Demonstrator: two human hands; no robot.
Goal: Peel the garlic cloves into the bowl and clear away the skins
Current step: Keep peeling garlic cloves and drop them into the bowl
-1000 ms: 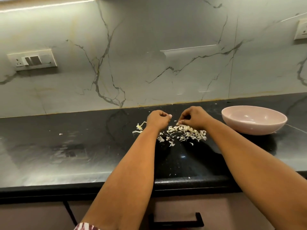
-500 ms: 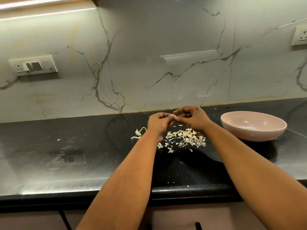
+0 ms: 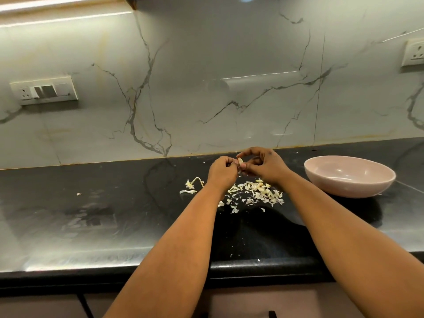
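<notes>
Head view: both hands are raised just above the black worktop (image 3: 68,214), close together and meeting at the fingertips. The left hand (image 3: 221,172) has its fingers curled inward, pinching at the near side of a pale garlic clove (image 3: 240,160). The right hand (image 3: 266,166) curls its thumb and forefinger round the same clove from the far side, so the clove sits clamped between the two hands, only a small cream sliver of it showing. Directly below the hands, on the worktop, lies a scattered heap of garlic skins (image 3: 254,193), with a few yellowish cloves among them just under the right wrist; I cannot tell whether those are peeled. A little to the left of the heap, apart from it, lie a stalk piece (image 3: 193,182) and another strip of skin. One tiny scrap sits well off to the left. To the right of the hands stands a pale pink bowl (image 3: 348,187), near the heap but not touching it; its inside, as far as it shows, looks bare. Behind runs a marble-veined backsplash (image 3: 206,88) with a switch plate (image 3: 43,90) on the left and a socket (image 3: 414,52) at the right edge.
</notes>
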